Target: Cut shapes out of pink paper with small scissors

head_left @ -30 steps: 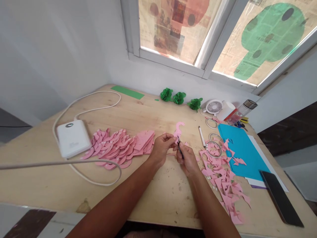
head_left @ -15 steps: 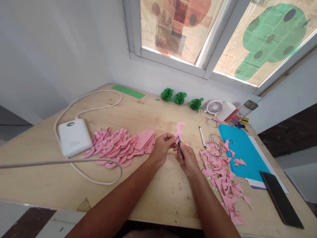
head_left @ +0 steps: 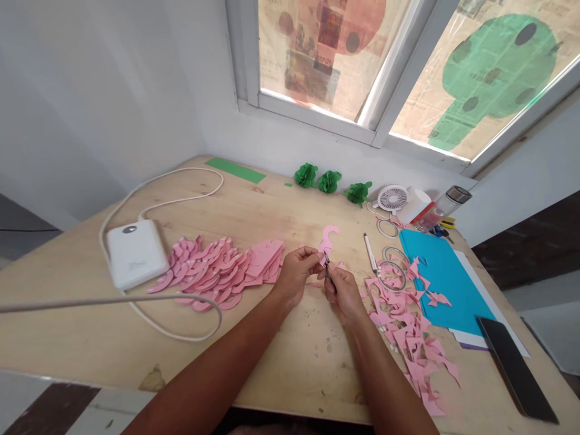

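Note:
My left hand (head_left: 296, 269) pinches a curved pink paper piece (head_left: 329, 235), whose hooked end sticks up beyond my fingers. Small dark scissors (head_left: 330, 275) are gripped in my right hand (head_left: 345, 290), their blades at the lower part of the paper. The two hands nearly touch over the middle of the table. Left of my left hand lies a spread pile of cut pink paper shapes (head_left: 217, 266), with flat pink sheets (head_left: 266, 257) at its near end. To the right of my right hand are heaped pink paper scraps (head_left: 408, 332).
A white power bank (head_left: 136, 254) with a pale cable lies at left. Several green paper balls (head_left: 328, 181) line the wall, beside a small fan (head_left: 392, 198) and a bottle (head_left: 446, 205). At right are a pen (head_left: 370, 252), tape rings (head_left: 391, 276), blue sheets (head_left: 444, 290) and a dark phone (head_left: 516, 368).
The scissors and the pink paper have shifted very slightly between my fingers. Both hands stay in nearly the same place; the view has tilted a little.

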### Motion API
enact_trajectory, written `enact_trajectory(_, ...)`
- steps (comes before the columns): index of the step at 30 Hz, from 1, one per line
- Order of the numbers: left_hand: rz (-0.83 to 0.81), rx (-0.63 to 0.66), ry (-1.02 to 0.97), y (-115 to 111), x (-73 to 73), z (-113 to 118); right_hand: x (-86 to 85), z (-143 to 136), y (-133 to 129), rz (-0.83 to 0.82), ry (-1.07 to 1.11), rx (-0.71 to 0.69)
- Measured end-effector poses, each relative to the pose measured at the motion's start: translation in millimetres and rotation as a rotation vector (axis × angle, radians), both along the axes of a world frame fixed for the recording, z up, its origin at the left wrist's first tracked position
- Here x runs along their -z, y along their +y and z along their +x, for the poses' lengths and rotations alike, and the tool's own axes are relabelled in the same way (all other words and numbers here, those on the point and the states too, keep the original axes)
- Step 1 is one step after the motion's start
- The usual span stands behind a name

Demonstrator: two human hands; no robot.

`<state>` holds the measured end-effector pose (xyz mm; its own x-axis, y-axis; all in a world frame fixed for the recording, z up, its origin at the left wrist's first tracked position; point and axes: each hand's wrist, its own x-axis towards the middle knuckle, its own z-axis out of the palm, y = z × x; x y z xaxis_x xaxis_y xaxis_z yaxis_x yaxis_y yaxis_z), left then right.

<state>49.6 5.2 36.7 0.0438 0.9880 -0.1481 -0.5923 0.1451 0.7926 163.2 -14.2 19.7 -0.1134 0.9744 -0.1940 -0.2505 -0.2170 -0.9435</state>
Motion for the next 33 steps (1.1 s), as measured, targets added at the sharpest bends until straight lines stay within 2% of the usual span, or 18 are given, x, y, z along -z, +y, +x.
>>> enact_trajectory(5, -0.008, 0.013, -0.038, -2.2, -3.7, -0.6, 0.7, 0.8, -0.2, -0.005, -0.037, 0.004)
enact_trajectory(23, -0.032, 0.011, -0.025, -1.6, -2.2, -0.1, 0.2, 1.7, 0.0, -0.016, -0.08, 0.002)
enact_trajectory(33, -0.048, 0.043, -0.014, -1.0, 6.8, -1.3, -0.4, 2.2, 1.2, -0.034, -0.106, 0.006)
